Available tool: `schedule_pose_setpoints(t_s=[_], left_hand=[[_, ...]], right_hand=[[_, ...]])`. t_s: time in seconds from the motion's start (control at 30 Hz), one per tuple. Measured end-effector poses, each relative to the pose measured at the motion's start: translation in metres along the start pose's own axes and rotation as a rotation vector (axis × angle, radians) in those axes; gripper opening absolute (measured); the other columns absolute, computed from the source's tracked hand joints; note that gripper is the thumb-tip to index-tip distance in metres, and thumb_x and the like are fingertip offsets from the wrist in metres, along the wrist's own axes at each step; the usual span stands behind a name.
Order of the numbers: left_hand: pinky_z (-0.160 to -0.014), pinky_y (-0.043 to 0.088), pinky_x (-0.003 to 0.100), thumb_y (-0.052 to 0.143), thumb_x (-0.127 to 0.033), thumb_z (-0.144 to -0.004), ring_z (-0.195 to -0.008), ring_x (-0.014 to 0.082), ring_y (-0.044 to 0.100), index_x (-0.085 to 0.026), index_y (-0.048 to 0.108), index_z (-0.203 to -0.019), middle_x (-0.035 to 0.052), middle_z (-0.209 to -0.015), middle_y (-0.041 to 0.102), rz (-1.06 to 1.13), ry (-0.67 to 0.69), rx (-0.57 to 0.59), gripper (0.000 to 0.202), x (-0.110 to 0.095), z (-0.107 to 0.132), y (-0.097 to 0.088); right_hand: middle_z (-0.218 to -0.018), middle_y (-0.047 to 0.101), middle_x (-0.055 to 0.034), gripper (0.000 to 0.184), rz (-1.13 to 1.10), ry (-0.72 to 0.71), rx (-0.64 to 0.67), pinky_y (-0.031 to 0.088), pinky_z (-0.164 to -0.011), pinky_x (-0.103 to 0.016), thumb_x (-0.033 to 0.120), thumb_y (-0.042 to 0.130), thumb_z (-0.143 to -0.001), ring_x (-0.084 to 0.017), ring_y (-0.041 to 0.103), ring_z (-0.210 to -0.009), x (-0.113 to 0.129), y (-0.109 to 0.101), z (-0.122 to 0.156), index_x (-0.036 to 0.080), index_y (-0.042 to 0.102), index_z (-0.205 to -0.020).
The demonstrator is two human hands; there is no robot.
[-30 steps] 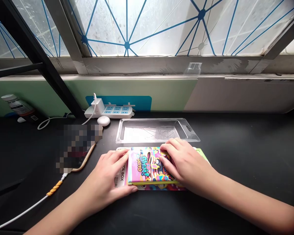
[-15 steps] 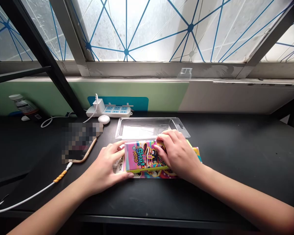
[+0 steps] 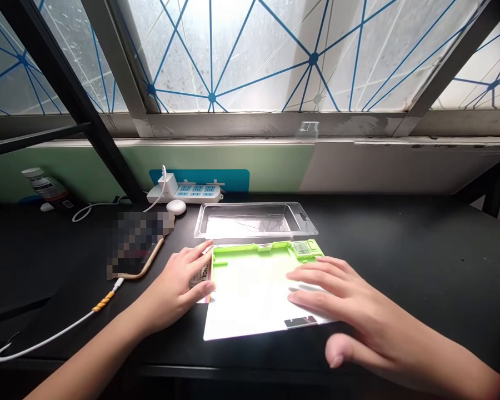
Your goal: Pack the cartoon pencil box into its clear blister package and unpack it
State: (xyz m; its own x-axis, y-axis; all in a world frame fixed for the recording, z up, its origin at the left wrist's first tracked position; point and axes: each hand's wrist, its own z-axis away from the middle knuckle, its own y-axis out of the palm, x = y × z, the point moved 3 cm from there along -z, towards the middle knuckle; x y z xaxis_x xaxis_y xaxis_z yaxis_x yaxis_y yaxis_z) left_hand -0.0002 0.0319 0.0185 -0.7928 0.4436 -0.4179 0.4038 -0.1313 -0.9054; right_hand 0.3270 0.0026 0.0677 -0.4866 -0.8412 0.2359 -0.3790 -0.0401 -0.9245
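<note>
A pencil box (image 3: 250,291) lies opened on the black desk. Its bright white lid interior faces up and is folded down toward me, with a dark strip near the lower right corner. Behind it shows the lime-green tray (image 3: 250,256), which has a small compartment at its right end. My left hand (image 3: 183,278) rests against the box's left side, fingers stretched and thumb apart. Under those fingers, a printed card (image 3: 200,278) with a barcode sticks out. Over the right part of the lid, my right hand (image 3: 345,297) is spread, gripping nothing.
Just behind the box lies a clear plastic tray (image 3: 254,219). A phone (image 3: 139,247) with a white cable is at left. Along the wall are a power strip (image 3: 198,193), a white round object (image 3: 176,207) and a bottle (image 3: 50,186). A black frame post (image 3: 95,133) slants at left.
The pencil box's printed lid has swung open toward me, exposing the white inside and green tray. My right hand has let go and moved right and nearer. The left hand stays at the side.
</note>
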Motion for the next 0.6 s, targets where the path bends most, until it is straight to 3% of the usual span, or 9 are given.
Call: schedule_pose_setpoints(t_s=[0.1,0.17,0.23,0.27,0.33,0.4,0.53,0.6], left_hand=[[-0.115,0.036,0.056,0.045,-0.064,-0.099,-0.144,0.0366,0.039,-0.031,0.038,-0.158,0.0083,-0.167,0.032,-0.003,-0.024,0.004,0.068,0.000,-0.001,0.000],[-0.115,0.036,0.055,0.049,-0.062,-0.099,-0.144,0.0355,0.040,-0.031,0.040,-0.157,0.0076,-0.167,0.033,0.008,-0.033,0.007,0.066,0.001,-0.001,0.000],[-0.116,0.036,0.054,0.051,-0.060,-0.098,-0.144,0.0347,0.040,-0.032,0.042,-0.156,0.0067,-0.167,0.033,0.018,-0.030,0.016,0.065,0.002,-0.001,0.001],[-0.116,0.036,0.054,0.052,-0.060,-0.098,-0.143,0.0345,0.040,-0.033,0.041,-0.156,0.0065,-0.167,0.033,0.020,-0.028,0.019,0.065,0.002,-0.001,0.001],[-0.115,0.037,0.053,0.054,-0.061,-0.097,-0.143,0.0347,0.040,-0.034,0.039,-0.157,0.0060,-0.167,0.033,0.021,-0.024,0.024,0.068,0.004,0.000,0.002],[-0.114,0.037,0.054,0.050,-0.063,-0.098,-0.142,0.0353,0.041,-0.035,0.036,-0.159,0.0058,-0.167,0.033,0.027,-0.016,0.009,0.068,0.005,0.000,0.002],[-0.113,0.037,0.055,0.016,-0.070,-0.101,-0.139,0.0355,0.042,-0.036,0.037,-0.158,0.0044,-0.165,0.037,0.095,0.049,-0.004,0.070,0.003,0.000,0.000],[-0.111,0.039,0.054,0.002,-0.073,-0.097,-0.136,0.0352,0.045,-0.036,0.041,-0.156,0.0038,-0.164,0.040,0.123,0.077,0.020,0.080,0.002,0.000,-0.002]], right_hand=[[-0.161,0.043,-0.0076,0.064,-0.088,0.211,0.004,0.049,-0.107,-0.054,0.067,0.063,-0.087,-0.038,0.042,-0.145,-0.037,0.005,0.035,0.039,0.053,-0.144],[-0.170,0.026,-0.0076,0.095,-0.135,0.366,-0.016,0.048,-0.109,-0.056,0.070,0.075,-0.075,-0.042,0.033,-0.149,-0.058,0.012,0.054,0.041,0.035,-0.156],[-0.172,0.018,-0.0079,0.117,-0.162,0.477,0.004,0.046,-0.111,-0.058,0.068,0.081,-0.068,-0.043,0.029,-0.151,-0.070,0.021,0.065,0.041,0.017,-0.162],[-0.171,0.019,-0.0072,0.119,-0.173,0.517,0.024,0.045,-0.112,-0.058,0.066,0.081,-0.070,-0.043,0.029,-0.151,-0.074,0.025,0.068,0.041,0.012,-0.163],[-0.169,0.028,-0.0055,0.112,-0.210,0.569,0.035,0.046,-0.112,-0.059,0.065,0.078,-0.074,-0.042,0.032,-0.150,-0.077,0.031,0.068,0.042,0.014,-0.162],[-0.163,0.041,-0.0059,0.098,-0.279,0.599,-0.022,0.046,-0.112,-0.057,0.065,0.073,-0.080,-0.040,0.040,-0.146,-0.077,0.031,0.064,0.039,0.024,-0.161],[-0.140,0.067,-0.0084,0.054,-0.403,0.648,-0.199,0.053,-0.107,-0.048,0.061,0.054,-0.095,-0.033,0.061,-0.130,-0.078,0.023,0.058,0.031,0.052,-0.141],[-0.135,0.069,-0.0095,0.046,-0.401,0.681,-0.217,0.056,-0.102,-0.046,0.057,0.051,-0.098,-0.032,0.065,-0.124,-0.077,0.022,0.058,0.029,0.057,-0.133]])
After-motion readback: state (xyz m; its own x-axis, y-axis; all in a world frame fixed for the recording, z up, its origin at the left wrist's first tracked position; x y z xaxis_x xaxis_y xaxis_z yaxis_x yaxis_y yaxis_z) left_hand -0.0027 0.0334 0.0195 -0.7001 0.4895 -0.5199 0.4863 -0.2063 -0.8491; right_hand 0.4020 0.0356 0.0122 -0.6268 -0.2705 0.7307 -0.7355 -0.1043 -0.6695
